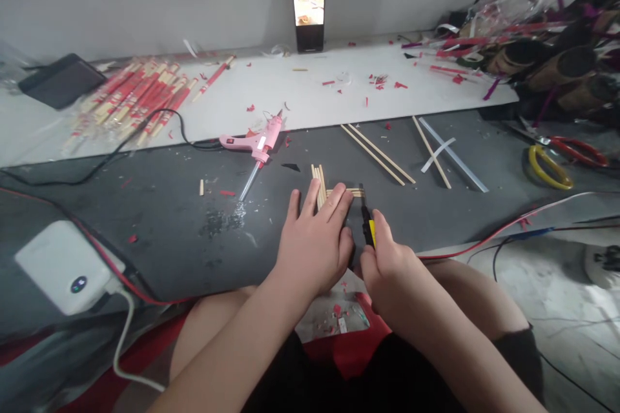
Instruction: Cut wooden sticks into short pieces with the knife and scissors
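My left hand [314, 239] lies flat with spread fingers on a small frame of thin wooden sticks [334, 192], holding it against the grey mat [145, 232]. Several sticks run upright under my fingers, and others cross them toward the right. My right hand [385, 274] grips a yellow-and-black hand tool [368, 226], probably a small cutter. Its dark tip points up, at the right end of the crossing sticks. The hand hides most of the tool.
A pink hot glue gun [256, 145] lies left of my hands, with its black cord trailing left. Loose sticks [378, 153], glue sticks [453, 155] and red-and-yellow-handled scissors [552, 161] lie right. Red scraps dot a white board [300, 93]. A white power bank [62, 264] sits at left.
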### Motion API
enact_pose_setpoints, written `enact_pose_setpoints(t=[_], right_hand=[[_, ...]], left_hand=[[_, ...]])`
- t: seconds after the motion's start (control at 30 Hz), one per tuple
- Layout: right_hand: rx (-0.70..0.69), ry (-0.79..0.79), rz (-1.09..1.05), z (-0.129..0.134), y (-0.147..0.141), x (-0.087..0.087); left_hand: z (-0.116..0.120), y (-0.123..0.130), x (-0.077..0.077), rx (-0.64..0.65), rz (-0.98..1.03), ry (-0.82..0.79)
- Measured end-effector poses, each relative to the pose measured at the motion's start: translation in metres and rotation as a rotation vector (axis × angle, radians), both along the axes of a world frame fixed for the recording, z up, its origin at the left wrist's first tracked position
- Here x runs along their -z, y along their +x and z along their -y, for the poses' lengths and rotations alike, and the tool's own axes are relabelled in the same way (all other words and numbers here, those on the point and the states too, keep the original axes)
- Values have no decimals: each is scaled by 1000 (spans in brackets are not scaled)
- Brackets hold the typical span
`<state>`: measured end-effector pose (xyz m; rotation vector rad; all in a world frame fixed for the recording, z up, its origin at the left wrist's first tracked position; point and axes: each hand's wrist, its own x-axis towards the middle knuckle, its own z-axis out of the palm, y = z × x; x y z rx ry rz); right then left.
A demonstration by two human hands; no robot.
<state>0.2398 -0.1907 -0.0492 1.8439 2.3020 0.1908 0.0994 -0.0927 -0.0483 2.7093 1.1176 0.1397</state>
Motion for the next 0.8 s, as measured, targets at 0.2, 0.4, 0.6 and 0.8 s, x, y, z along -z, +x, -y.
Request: enact_pose_setpoints(t=[0.2, 0.4, 0.6, 0.8], right_hand=[[14, -87, -73, -6, 14, -25], [50, 58, -93, -6, 0, -15], [150, 72, -150, -1, -2, -2], [155, 53, -185, 1, -6, -1]], left_hand=[[-1, -1, 1, 18, 4, 9], [-2, -1, 2, 14, 4, -1], [-1, -1, 3, 17, 14, -1], [-1, -1, 4, 18, 20, -9]])
